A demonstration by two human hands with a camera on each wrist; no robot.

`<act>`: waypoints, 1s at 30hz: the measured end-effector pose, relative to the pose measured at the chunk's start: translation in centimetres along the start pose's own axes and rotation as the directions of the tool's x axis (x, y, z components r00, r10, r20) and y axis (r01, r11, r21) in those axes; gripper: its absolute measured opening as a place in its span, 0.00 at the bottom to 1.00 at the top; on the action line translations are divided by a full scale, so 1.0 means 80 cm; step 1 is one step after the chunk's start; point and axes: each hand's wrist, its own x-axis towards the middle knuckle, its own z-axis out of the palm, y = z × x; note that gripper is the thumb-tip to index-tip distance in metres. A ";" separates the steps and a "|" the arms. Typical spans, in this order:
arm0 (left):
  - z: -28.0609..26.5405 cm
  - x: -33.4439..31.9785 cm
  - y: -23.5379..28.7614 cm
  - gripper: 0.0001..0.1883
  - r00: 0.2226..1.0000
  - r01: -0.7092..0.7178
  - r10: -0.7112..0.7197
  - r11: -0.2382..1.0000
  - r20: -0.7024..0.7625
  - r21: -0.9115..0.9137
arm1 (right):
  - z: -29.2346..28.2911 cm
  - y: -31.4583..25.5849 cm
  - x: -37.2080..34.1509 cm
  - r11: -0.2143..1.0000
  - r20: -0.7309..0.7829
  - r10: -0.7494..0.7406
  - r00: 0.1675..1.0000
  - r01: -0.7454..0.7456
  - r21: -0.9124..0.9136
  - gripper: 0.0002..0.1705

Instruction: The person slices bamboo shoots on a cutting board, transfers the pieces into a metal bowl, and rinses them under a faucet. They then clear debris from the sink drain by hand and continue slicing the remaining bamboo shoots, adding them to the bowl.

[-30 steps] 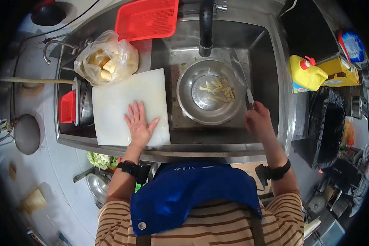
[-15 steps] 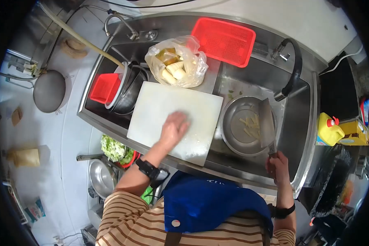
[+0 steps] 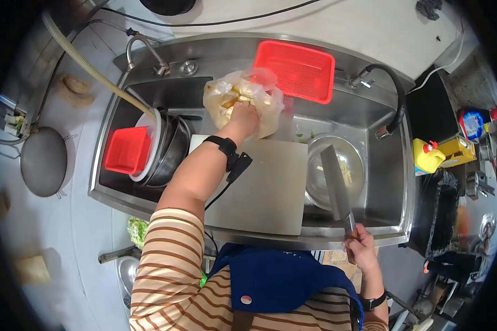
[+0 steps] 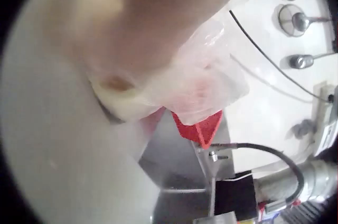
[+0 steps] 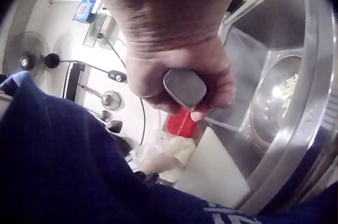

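My left hand [image 3: 243, 118] reaches into a clear plastic bag [image 3: 269, 113] of pale, peeled chunks that look like bamboo shoots; its fingertips are hidden among them. In the left wrist view the hand [image 4: 142, 18] is blurred and covers much of the bag [image 4: 211, 92]. My right hand [image 3: 361, 248] grips a cleaver by its wooden handle [image 3: 350, 229], the broad blade [image 3: 334, 182] pointing away over the sink. From the right wrist, the butt of the handle [image 5: 185, 87] shows in the curled hand [image 5: 179, 71]. A white cutting board [image 3: 259, 187] lies in front of the bag.
A steel bowl [image 3: 315, 146] with pale cut strips stands in the right basin, partly behind the blade. The red basket [image 3: 295, 71] sits at the back edge, beside a black faucet [image 3: 397, 94]. Stacked bowls and a small red tub [image 3: 128, 150] fill the left basin.
My left hand has gone from the cutting board into the plastic bag. My right hand has drawn the cleaver nearer the front edge and away from the bowl's far side. The head view has shifted.
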 end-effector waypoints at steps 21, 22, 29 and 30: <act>0.024 -0.253 0.076 0.27 0.863 -0.179 -0.143 0.811 -0.485 -0.557 | -0.004 0.000 0.073 0.811 0.504 -0.162 0.848 0.406 -0.421 0.30; 0.057 -0.259 0.091 0.27 0.863 -0.137 -0.184 0.811 -0.471 -0.568 | 0.011 -0.002 0.083 0.724 0.542 -0.196 0.817 0.493 -0.482 0.29; 0.072 -0.300 0.144 0.22 0.682 -0.063 -0.435 0.766 -0.588 -0.640 | 0.069 -0.012 0.104 0.477 0.673 -0.134 0.727 0.643 -0.599 0.23; 0.075 -0.302 0.146 0.20 0.625 -0.022 -0.469 0.788 -0.624 -0.615 | 0.073 -0.011 0.104 0.477 0.679 -0.124 0.724 0.643 -0.599 0.23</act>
